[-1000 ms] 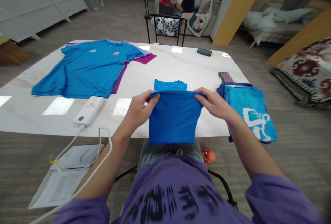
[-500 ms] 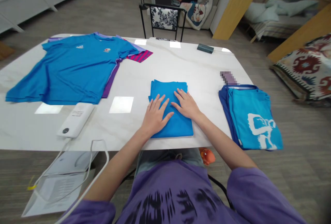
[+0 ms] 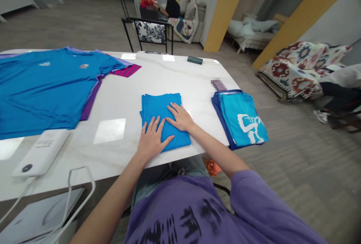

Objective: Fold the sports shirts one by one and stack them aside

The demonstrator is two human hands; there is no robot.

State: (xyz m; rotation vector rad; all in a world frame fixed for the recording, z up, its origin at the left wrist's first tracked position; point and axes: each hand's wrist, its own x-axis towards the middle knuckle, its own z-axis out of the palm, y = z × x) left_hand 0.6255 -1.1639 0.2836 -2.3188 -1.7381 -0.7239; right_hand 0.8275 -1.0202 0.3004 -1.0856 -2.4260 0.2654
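Note:
A folded blue shirt (image 3: pixel 160 103) lies flat near the front edge of the white table. My left hand (image 3: pixel 152 140) rests on its left part, fingers spread. On the right side of the same shirt lies my right hand (image 3: pixel 179 117), palm down with its fingers apart. Neither hand grips the cloth. To the right, a stack of folded shirts has a bright blue one with white lettering (image 3: pixel 242 116) on top and a darker blue one under it. At the left, an unfolded blue T-shirt (image 3: pixel 50 90) is spread over purple and pink-striped garments.
A white power bank (image 3: pixel 42 152) with a cable stands at the table's left front. Behind the stack is a blurred-out phone-like item (image 3: pixel 219 85); a dark box (image 3: pixel 194 60) sits at the far edge. A chair (image 3: pixel 150 31) stands beyond the table (image 3: pixel 158 75). People sit in the background.
My view has turned to the right, so the table's things appear further left and a seated person shows at the right edge. Both hands stay flat on the folded shirt.

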